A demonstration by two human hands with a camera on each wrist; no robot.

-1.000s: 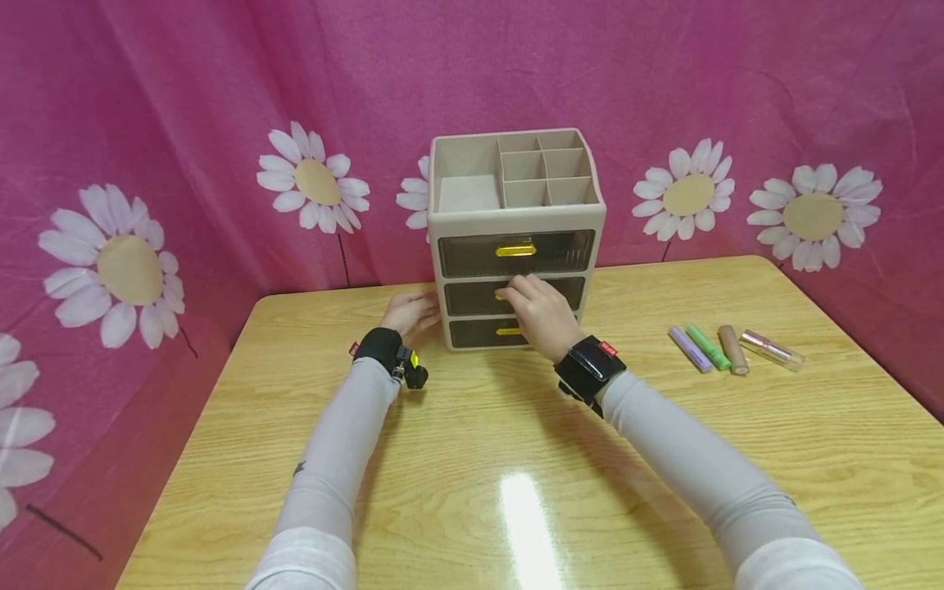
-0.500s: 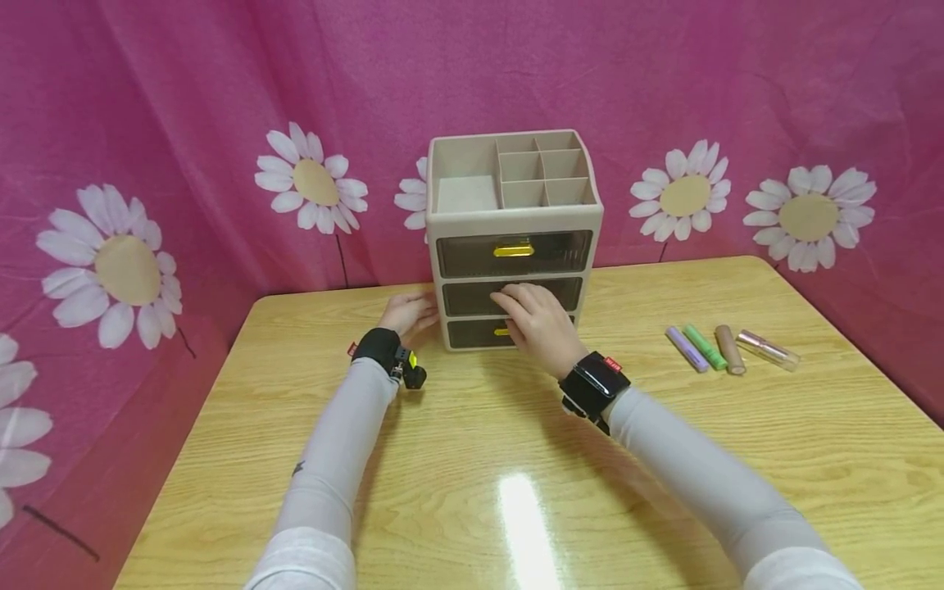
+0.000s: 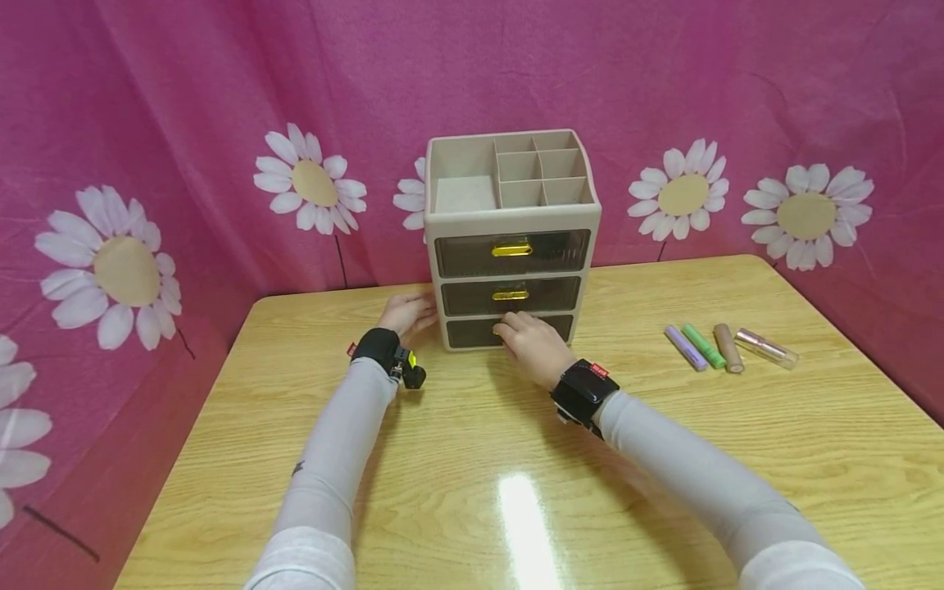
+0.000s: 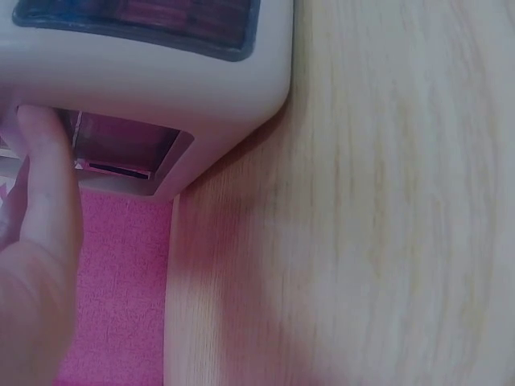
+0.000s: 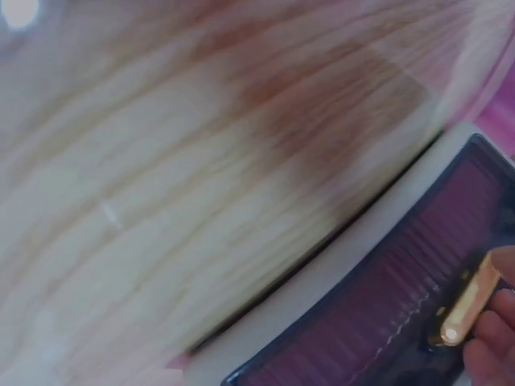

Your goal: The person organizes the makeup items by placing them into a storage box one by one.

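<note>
We see the organizer (image 3: 512, 238) standing upright at the back middle of the counter (image 3: 516, 459), close to the pink daisy cloth (image 3: 184, 123). Its top is split into open compartments, and three dark drawers sit below, all closed; the top drawer (image 3: 512, 252) and middle drawer (image 3: 510, 296) each show a gold handle.

Our right hand (image 3: 529, 346) is at the bottom drawer (image 3: 472, 332), fingers curled onto its gold handle (image 5: 465, 310); the right wrist view shows fingertips (image 5: 491, 354) touching that handle on the ribbed dark front, though blur keeps us from telling how firmly they pinch it.

Our left hand (image 3: 409, 314) rests against the organizer's lower left side, low by the counter. In the left wrist view its fingers (image 4: 48, 177) lie straight along the casing at the corner, pressing rather than gripping.

Well to the right, apart from the organizer, four tubes lie side by side on the counter: a purple tube (image 3: 684, 347), a green tube (image 3: 703, 345), a brown tube (image 3: 727, 347) and a clear-capped tube (image 3: 767, 348).
</note>
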